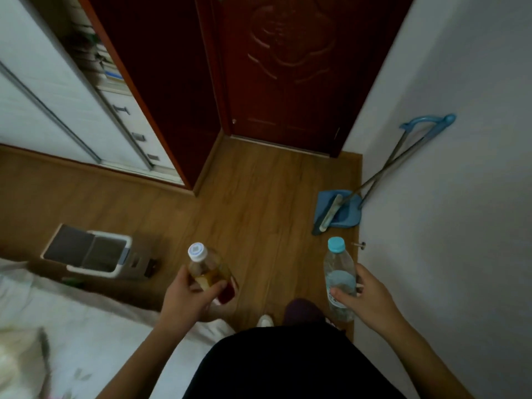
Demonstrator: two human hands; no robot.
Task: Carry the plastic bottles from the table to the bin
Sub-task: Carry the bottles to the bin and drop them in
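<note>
Both hands are raised in front of the body, forearms reaching forward, each clamped on a bottle. The left hand (184, 295) wraps the lower body of a tilted bottle of amber liquid (208, 273) with a white cap. The right hand (367, 298) pinches an upright clear water bottle (338, 279) with a light-blue cap at its label. The white bin (95, 254) stands on the wooden floor (244, 203) to the left beside the bed (86, 326). A blue dustpan (338, 210) leans against the right wall.

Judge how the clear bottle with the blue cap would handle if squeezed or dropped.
The clear bottle looks nearly empty, so probably light. Its thin see-through wall would likely dent under the right hand. Being round, it may roll on the floor.
</note>
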